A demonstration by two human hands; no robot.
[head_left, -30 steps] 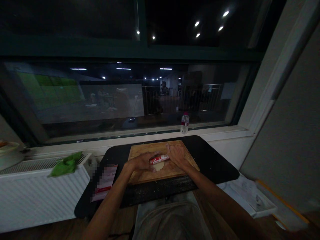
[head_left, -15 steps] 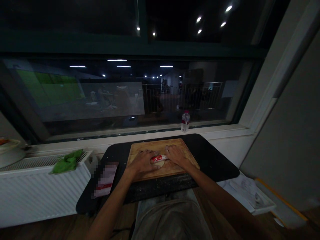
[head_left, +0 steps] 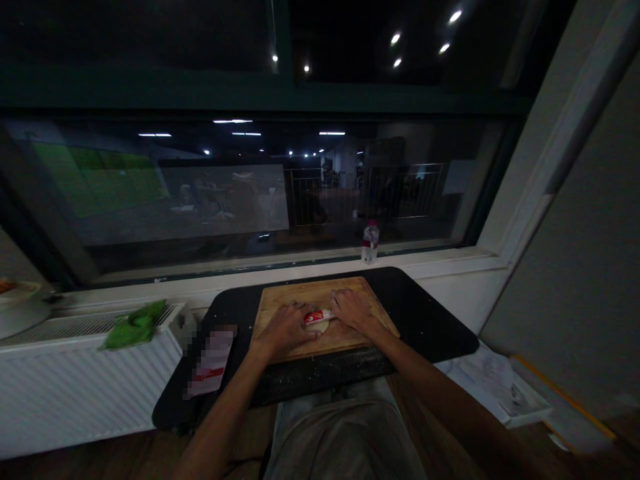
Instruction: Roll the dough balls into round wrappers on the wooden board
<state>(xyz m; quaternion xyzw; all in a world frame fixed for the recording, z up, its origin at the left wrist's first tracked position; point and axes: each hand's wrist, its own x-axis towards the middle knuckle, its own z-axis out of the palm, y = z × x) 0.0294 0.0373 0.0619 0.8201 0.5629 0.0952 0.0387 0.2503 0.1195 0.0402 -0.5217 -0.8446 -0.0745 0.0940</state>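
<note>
A red-and-white cylinder [head_left: 317,317] lies across a pale, flat piece of what looks like dough [head_left: 323,327] on a wooden cutting board [head_left: 310,348]. My left hand [head_left: 290,325] is curled at the cylinder's left end, its thumb low beside the dough. Over the right end, my right hand [head_left: 351,309] has its fingers bent and closed on the cylinder. Both palms face down, so the fingertips are partly hidden.
The board rests on a black table [head_left: 425,327] with pale specks. A pinkish packet [head_left: 213,363], partly pixelated, lies at left. A green cloth [head_left: 135,327] hangs on the white radiator [head_left: 100,380]. A bottle [head_left: 370,243] stands on the windowsill; a white box [head_left: 520,407] sits low right.
The cylinder and my left hand have shifted very slightly. My right hand keeps almost the same place, and the surroundings are unchanged.
</note>
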